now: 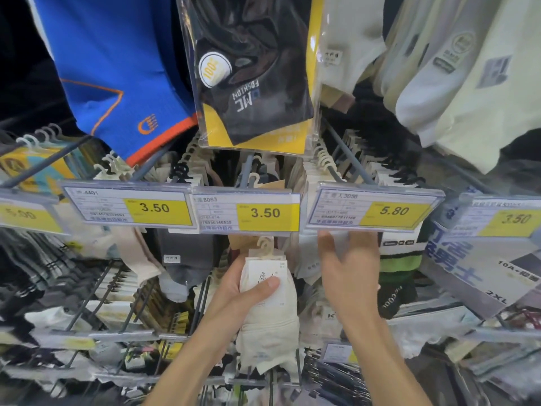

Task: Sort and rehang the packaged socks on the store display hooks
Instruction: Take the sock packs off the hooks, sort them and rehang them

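Far left, a blue sock (117, 68) with orange trim hangs from the upper row. Below it a price tag reading 3.50 (128, 208) fronts a hook, with grey socks (187, 259) hanging under it. Next along, a black sock pack (254, 71) in a clear sleeve with yellow backing hangs above a second 3.50 tag (248, 212).

Under that middle tag, the left hand (234, 297) grips a pair of cream socks (269, 332). The thumb lies across the white card label and the fingers are wrapped behind. The pair is upright, its small plastic hanger (265, 244) just below the tag's lower edge; I cannot tell whether the hanger is on a hook.

Just beside it, the right hand (348, 273) reaches up with straight, slightly spread fingers holding nothing. Its fingertips are at the lower edge of the 5.80 tag (374, 209), laid against the white socks (307, 259) hanging there.

Further right hang green-and-black striped socks (401, 259), then a flat pack with blue lettering (468, 259).
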A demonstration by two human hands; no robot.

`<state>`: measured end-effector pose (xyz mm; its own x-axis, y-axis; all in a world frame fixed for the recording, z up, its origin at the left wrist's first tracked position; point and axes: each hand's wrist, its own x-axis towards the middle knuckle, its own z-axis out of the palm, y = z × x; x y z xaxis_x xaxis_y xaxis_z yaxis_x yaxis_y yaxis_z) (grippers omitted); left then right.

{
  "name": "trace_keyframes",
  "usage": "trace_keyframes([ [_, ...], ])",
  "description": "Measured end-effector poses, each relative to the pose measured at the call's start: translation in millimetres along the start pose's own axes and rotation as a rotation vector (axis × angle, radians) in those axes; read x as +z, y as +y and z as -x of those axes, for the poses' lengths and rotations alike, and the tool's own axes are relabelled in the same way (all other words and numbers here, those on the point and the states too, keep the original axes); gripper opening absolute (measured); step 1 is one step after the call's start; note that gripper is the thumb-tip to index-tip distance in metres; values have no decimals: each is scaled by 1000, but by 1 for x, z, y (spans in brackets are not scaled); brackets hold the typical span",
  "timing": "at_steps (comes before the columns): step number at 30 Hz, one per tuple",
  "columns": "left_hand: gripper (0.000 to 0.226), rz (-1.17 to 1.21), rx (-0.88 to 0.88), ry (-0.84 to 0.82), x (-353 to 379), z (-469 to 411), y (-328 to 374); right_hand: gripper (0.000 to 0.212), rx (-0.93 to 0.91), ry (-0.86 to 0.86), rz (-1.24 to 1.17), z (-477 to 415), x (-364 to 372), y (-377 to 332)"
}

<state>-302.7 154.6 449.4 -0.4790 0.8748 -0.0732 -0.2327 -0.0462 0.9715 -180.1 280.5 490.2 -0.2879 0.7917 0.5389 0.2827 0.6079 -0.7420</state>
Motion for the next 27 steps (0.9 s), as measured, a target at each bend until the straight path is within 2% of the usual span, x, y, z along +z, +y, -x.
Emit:
trace_keyframes([
  [2,37,6,19,-3,0,1,2,41,-82,50,-39,23,-2,2],
  [3,38,7,27,-2,1,1,3,43,-91,-4,-69,35,-3,4],
  [6,37,7,51,0,4,-1,0,43,-24,-307,-184,57,0,7],
  [10,52,6,-21,-33,7,-3,-6,51,119,-327,-283,60,2,19],
  [13,46,51,-75,-40,8,-8,-6,44,201,-320,-327,56,-2,29],
  [17,54,7,-20,-100,7,-10,-10,38,285,-331,-398,55,-7,33],
  [23,27,22,41,-77,11,-10,-6,23,200,-432,-404,52,-12,30],
  [25,26,17,51,-78,13,-10,-6,19,162,-438,-388,50,-13,29],
  [27,37,15,61,-62,16,-9,-4,20,159,-439,-409,49,-15,30],
])
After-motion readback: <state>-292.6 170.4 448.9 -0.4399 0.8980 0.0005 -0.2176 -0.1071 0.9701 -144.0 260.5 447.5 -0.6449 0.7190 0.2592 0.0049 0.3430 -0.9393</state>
